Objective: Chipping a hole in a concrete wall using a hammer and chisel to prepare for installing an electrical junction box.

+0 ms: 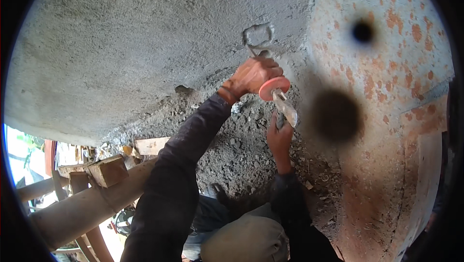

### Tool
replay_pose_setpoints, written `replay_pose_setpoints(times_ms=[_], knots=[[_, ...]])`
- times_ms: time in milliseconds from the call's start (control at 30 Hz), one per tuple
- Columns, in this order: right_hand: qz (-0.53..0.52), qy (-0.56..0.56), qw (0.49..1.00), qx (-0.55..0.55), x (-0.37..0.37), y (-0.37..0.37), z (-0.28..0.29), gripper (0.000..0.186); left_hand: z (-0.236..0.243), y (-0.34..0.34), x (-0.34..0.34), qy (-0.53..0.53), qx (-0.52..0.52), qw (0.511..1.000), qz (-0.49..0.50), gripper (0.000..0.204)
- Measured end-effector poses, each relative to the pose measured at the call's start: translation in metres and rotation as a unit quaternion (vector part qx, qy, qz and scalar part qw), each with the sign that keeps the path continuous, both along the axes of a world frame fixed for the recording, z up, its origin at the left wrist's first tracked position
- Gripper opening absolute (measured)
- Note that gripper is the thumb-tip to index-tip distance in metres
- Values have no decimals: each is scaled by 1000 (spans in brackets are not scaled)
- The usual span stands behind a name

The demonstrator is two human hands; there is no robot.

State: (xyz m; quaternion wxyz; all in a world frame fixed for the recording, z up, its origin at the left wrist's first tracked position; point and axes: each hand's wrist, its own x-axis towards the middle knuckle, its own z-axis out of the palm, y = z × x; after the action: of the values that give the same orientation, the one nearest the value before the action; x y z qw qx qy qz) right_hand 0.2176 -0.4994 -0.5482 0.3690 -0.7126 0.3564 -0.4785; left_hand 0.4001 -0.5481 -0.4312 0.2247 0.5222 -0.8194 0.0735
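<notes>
My left hand (253, 74) is closed around a chisel (251, 50) with a round orange-red hand guard (267, 89). The chisel's tip points at the grey plastered wall (159, 35), just below a small rectangular recess (258, 34). My right hand (280, 139) is closed on what looks like a hammer (288, 111), gripped by its dark handle. The metal head is close against the chisel's struck end by the guard; whether they touch cannot be made out. A shallow hollow next to the tip is partly hidden by my left hand.
Grey rubble (237, 151) covers the ground along the wall's foot. At right stands a pale, reddish-spotted surface (377, 78). A thick round pole (92, 206) and a wooden block (108, 171) lie at lower left, near a short board (151, 145). Dark blurred spots cover parts of the view.
</notes>
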Motion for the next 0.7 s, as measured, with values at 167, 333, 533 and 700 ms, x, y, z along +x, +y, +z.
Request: replay_pose_setpoints(times_ms=[167,333,533,700], knots=[[-20,-241,899,366,-47,40,-16,23,-15,-11,-20,-27,-14,998,-57,17],[-41,-242,874,419,-68,16,40,31,21,-43,-33,-44,-28,993,-106,15],[-23,-260,898,355,-79,6,45,33,29,-59,-23,-57,-23,990,-124,19],[160,-450,875,75,-104,2,65,33,29,-60,-19,-36,-57,988,-141,19]])
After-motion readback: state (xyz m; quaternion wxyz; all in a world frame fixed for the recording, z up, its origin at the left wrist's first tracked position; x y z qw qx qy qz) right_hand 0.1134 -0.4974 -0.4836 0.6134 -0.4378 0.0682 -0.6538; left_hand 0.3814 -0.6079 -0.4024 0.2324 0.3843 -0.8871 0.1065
